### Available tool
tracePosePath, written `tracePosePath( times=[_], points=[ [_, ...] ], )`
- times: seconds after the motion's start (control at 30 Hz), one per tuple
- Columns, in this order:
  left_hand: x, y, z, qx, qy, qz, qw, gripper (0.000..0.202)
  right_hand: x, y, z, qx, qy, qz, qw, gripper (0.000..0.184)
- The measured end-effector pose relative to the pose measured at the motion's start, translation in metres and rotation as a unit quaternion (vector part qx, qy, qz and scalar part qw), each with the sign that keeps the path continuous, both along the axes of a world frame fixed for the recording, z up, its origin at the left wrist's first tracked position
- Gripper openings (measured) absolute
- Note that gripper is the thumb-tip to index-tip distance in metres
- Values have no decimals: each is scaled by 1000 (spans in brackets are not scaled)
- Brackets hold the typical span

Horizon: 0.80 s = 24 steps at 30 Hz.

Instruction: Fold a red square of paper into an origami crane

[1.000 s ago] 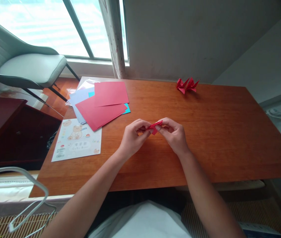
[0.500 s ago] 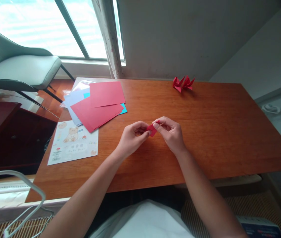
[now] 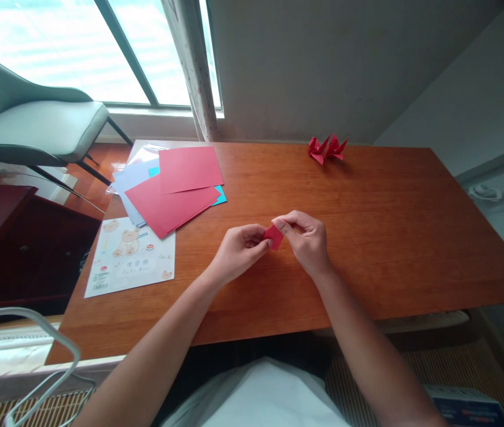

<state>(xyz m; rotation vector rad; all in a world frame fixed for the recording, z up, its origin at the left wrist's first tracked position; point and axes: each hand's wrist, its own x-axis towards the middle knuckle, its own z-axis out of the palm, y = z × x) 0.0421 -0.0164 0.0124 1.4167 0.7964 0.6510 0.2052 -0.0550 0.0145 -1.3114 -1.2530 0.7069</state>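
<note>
A small piece of folded red paper (image 3: 274, 236) is held up between my hands over the middle of the table. My left hand (image 3: 243, 248) pinches its left side between thumb and fingers. The thumb and forefinger of my right hand (image 3: 308, 238) are closed on its upper right corner. Its finer folds are too small to make out, and the fingers cover part of it. Two red origami figures (image 3: 327, 149) with pointed tips stand close together near the table's far edge.
Red paper sheets (image 3: 192, 169) overlap pale and blue ones at the table's left. In front of them lies a white sheet with a printed bear (image 3: 130, 255). The brown wooden table (image 3: 389, 225) reaches to the wall. A pale chair (image 3: 42, 130) stands by the window.
My right fingers have shifted slightly on the paper's upper corner, so more of the red paper shows. The left hand keeps its pinch. The view has moved very slightly.
</note>
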Motion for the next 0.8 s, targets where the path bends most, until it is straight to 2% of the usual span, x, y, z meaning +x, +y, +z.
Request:
tracePosePath(
  times=[0.1, 0.2, 0.33, 0.47, 0.63, 0.8],
  points=[
    [0, -1, 0, -23, 1, -22, 1000, 24, -2, 0, 0, 1, -5, -3, 1000, 16],
    [-2, -1, 0, -32, 1, -14, 999, 24, -2, 1, -1, -27, 26, 3, 999, 22],
    [-3, -1, 0, -51, -10, 15, 999, 25, -1, 4, -2, -72, 56, 58, 994, 28],
    [-2, 0, 4, -80, -7, 24, 996, 30, -2, 4, -3, -52, 22, 63, 996, 24],
    [-1, 2, 8, -111, -11, -1, 994, 31, -4, 4, -2, -37, 73, 43, 996, 18],
    [1, 1, 7, -108, -19, 38, 993, 33, -7, 5, -3, -53, 95, 50, 993, 16]
  ],
)
